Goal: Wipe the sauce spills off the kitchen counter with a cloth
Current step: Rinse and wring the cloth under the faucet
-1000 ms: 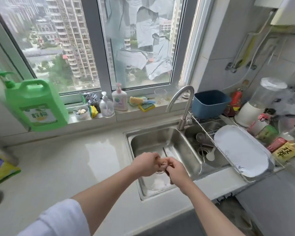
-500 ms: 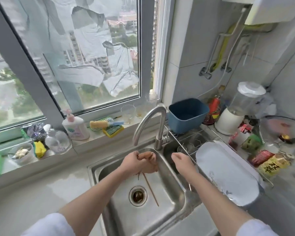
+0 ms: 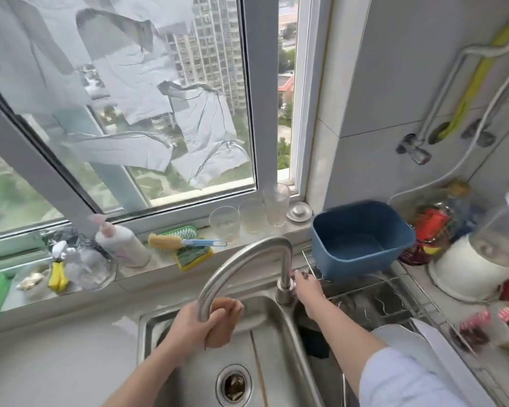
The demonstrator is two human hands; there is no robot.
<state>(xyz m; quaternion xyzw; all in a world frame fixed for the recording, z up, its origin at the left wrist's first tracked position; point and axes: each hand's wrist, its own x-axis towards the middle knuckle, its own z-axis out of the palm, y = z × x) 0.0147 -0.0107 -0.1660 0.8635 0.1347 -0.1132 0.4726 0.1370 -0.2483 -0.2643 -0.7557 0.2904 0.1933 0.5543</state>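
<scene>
Left hand [image 3: 199, 324]: I am gripping a bunched tan cloth [image 3: 222, 323] beneath the faucet [image 3: 241, 259] spout, over the sink [image 3: 276, 348].
Right hand [image 3: 307, 287]: I am reaching to the faucet's base; I cannot tell its grip.

Brushed stainless-steel sink [image 3: 274, 342] and glossy metal faucet [image 3: 241, 259], matt blue plastic basin [image 3: 362, 259] (clear glasses [image 3: 225, 227] behind)

My left hand [image 3: 196, 326] holds a tan cloth [image 3: 221, 326]. Right of the steel tap [image 3: 241, 259]: a blue tub [image 3: 362, 239]. Left of it: a yellow-green sponge [image 3: 193, 255] and a pink-topped white bottle [image 3: 121, 242].
</scene>
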